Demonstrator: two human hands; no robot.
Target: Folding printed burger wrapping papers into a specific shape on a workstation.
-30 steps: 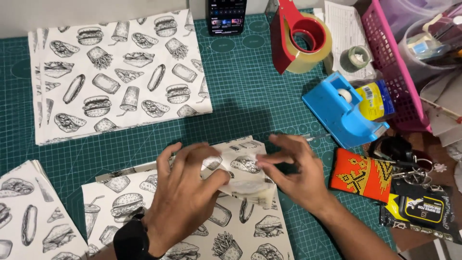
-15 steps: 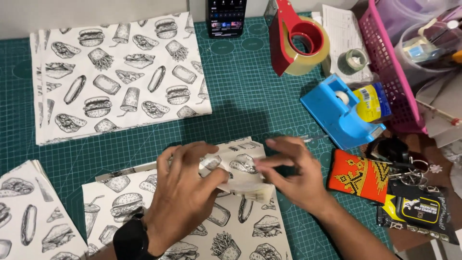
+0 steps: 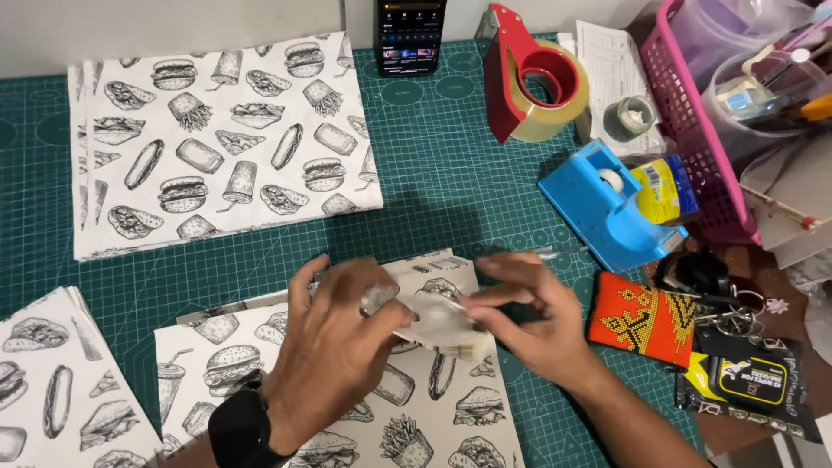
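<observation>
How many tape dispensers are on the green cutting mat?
2. The red tape dispenser stands at the top beside the phone; the blue tape dispenser sits below it, next to the pink basket. Others may be hidden in the basket.

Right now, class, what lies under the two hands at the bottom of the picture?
Under the left hand and right hand lies a food-printed paper sheet on the green cutting mat. The hands hide its folded upper edge.

folded paper piece (image 3: 438,322) | white, food-printed, blurred | atop printed sheet (image 3: 433,407)
</observation>
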